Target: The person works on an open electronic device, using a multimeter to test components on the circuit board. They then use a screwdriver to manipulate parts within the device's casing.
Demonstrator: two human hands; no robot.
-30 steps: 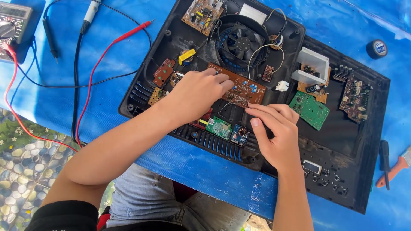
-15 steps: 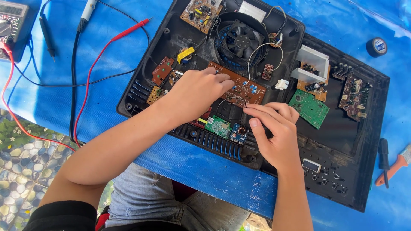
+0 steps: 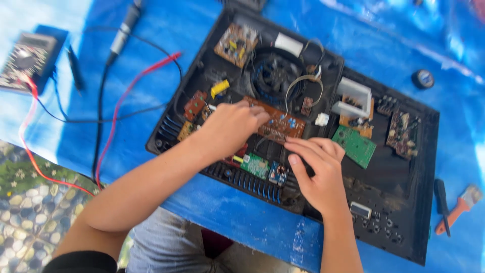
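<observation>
My left hand (image 3: 230, 129) presses flat on the brown board (image 3: 280, 121) to steady it; my right hand (image 3: 318, 172), at 4 o'clock, pinches its edge (fingertips hidden, so roughly).

At the far left of your view lies a multimeter (image 3: 28, 60), dark and rectangular, its face blurred so the screen cannot be made out. On the black housing (image 3: 404, 222), near your right wrist, sits a small rectangular display window (image 3: 360, 209), pale grey with a light frame. A white rectangular label (image 3: 289, 44) lies beside the fan.
</observation>
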